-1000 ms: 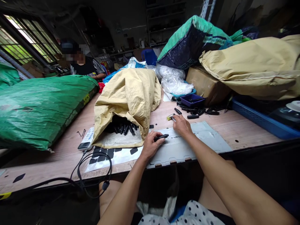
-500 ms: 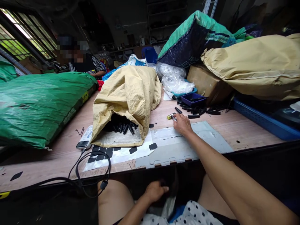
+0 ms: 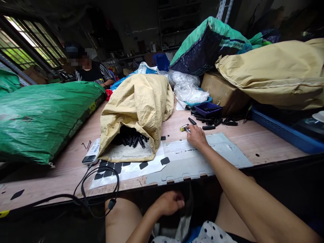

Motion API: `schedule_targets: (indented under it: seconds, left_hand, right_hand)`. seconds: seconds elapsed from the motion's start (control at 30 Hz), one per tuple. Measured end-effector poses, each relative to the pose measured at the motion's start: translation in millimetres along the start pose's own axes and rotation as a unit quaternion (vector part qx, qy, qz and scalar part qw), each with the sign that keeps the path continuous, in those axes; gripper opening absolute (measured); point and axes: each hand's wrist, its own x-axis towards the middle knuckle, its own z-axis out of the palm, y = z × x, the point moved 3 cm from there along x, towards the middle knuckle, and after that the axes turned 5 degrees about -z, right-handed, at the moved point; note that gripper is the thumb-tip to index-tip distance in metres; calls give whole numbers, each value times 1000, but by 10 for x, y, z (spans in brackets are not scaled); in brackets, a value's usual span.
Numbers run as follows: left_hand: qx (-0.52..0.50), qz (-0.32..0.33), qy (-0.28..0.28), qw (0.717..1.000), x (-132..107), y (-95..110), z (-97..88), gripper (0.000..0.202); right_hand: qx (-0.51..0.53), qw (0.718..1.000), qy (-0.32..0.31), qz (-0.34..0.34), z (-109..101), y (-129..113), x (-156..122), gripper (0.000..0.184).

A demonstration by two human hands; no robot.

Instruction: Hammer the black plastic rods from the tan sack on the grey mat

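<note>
My right hand (image 3: 196, 135) rests at the far edge of the grey board (image 3: 222, 150), fingers closed around a short silver rod (image 3: 187, 130). Against the rod lies a small yellow and silver piece (image 3: 183, 128); whether the two are joined, I cannot tell. Just beyond the fingertips is a single black tube-like part (image 3: 192, 121). Below the table edge, over my lap, my left hand (image 3: 169, 203) has its fingers curled in; what they hold, if anything, is hidden.
A beige sack (image 3: 136, 101) lies open towards me with several black parts (image 3: 135, 140) in its mouth. More black parts (image 3: 210, 121) lie by a purple tray (image 3: 206, 109). A cable (image 3: 117, 175) hangs over the edge. Across the table sits a person (image 3: 95, 72).
My left hand has curled its fingers in and shifted slightly up; its thumb stuck out before. My right hand stays almost in place. The whole view has dipped slightly.
</note>
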Motion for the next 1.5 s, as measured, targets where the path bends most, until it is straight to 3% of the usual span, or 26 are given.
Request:
schedule_targets:
  seconds: [0.1,0.13,0.17,0.23,0.3,0.33,0.4,0.47,0.6,0.77,0.87,0.93,1.0,1.1,1.23,1.33,1.5]
  left_hand:
    - [-85,30,-165,982,-595,264,-304,49]
    - [-138,47,-157,977,-739,352,-495,52]
    - [-178,65,-77,979,-827,417,-738,51]
    - [-206,75,184,958,-881,453,-1273,48]
    - [-149,13,449,881,-831,395,-1719,45]
    - [-104,-43,540,834,-774,356,-1877,43]
    - [-24,-163,624,764,-615,290,-2079,36]
    - [15,-241,620,747,-456,253,-2176,33]
    - [34,-279,573,769,-332,254,-2222,40]
    - [46,-285,564,774,-520,203,-2131,36]
    - [14,-206,651,731,-730,221,-1950,32]
    - [-3,-86,701,708,-811,328,-1767,32]
    - [9,56,676,735,-766,513,-1561,29]
    - [79,186,553,808,-502,804,-1282,17]
    - [146,200,460,852,-99,938,-1128,6]
    - [131,195,445,864,75,883,-1133,8]
    - [83,193,441,873,172,776,-1168,18]
  right_hand:
    - [-4,1000,-1,0,-8,-16,-12,33]
    - [-6,1000,-1,-1,-13,-22,-16,33]
    - [-8,1000,0,-2,-19,-28,-19,34]
    - [-10,1000,1,-3,-30,-38,-26,34]
    - [-11,1000,-3,-1,-38,-45,-31,34]
    - [-12,1000,-5,-1,-42,-48,-34,34]
    - [-18,1000,-7,-2,-45,-54,-38,33]
    - [-26,1000,-7,-4,-46,-59,-39,34]
    - [-31,999,-9,-7,-40,-61,-38,34]
    - [-24,1000,-5,-6,-49,-62,-37,33]
    - [-18,1000,-6,-1,-54,-64,-42,33]
    - [-15,1000,-6,0,-51,-65,-46,34]
    - [-15,1000,-3,0,-48,-63,-47,35]
    - [-11,1000,3,-2,-48,-57,-47,35]
    - [-5,1000,4,-4,-59,-55,-47,36]
    - [-4,1000,4,-1,-60,-51,-46,37]
    - [2,1000,7,13,-45,-35,-43,38]
